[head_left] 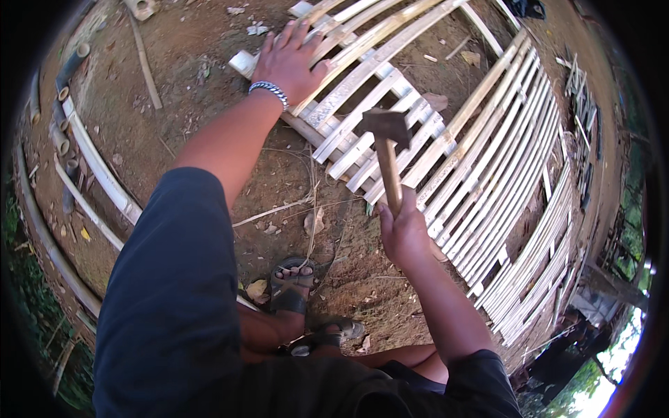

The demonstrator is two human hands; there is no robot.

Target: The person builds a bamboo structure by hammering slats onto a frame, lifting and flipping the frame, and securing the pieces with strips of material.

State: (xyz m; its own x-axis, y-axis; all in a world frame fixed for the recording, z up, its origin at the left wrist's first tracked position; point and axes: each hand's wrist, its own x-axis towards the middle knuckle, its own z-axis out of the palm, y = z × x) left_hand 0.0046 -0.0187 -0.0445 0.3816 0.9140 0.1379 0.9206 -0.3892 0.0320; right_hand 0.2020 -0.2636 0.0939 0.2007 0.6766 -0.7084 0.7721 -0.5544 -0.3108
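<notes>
My left hand [288, 64] lies flat with its fingers spread on the far left end of a frame of split bamboo slats [362, 132]. In my right hand [405, 235] is a hammer [387, 164], gripped low on its wooden handle. Its dark metal head points up and away from me and hovers over the slats; whether it touches any of them I cannot tell. Pale slats lie side by side across crosspieces [397, 83] beneath them, with gaps between. Nails, if there are any, are too small to make out.
More bamboo slat panels [502, 167] curve away to the right. Cut bamboo poles [73, 66] and long split strips [101, 171] lie on the dirt ground at the left. My sandalled feet [289, 289] stand just below the frame's near edge. Loose sticks [145, 63] and dry leaves are scattered about.
</notes>
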